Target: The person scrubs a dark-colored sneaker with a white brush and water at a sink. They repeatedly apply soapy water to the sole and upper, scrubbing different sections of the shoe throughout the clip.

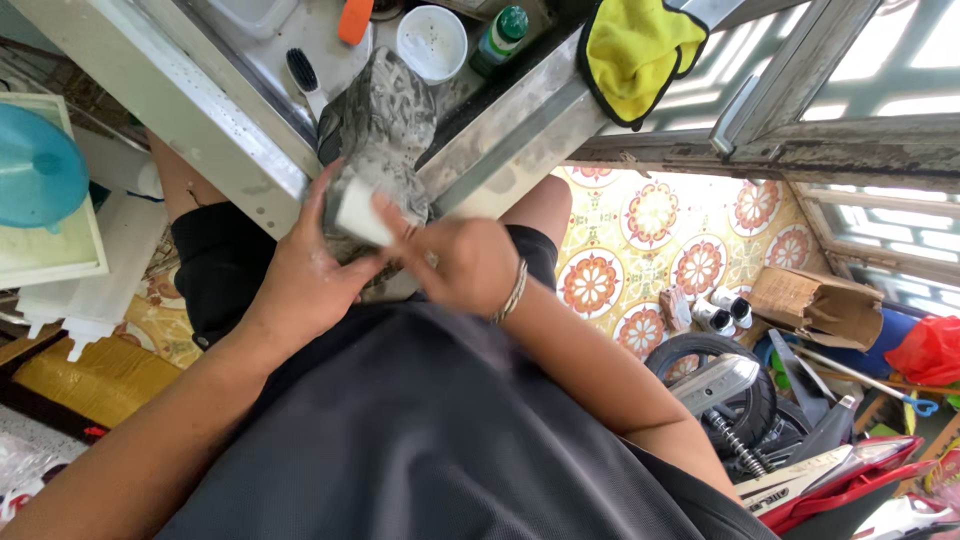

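grey shoe (380, 125), both hands gripping

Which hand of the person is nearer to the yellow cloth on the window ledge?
The right hand is nearer. It rests on the grey shoe, below and left of the yellow cloth. The left hand holds the shoe's heel end, farther to the left.

Soapy grey shoe (380, 120) — dull metal sink rim (200, 120) — fuzzy yellow cloth (635, 50).
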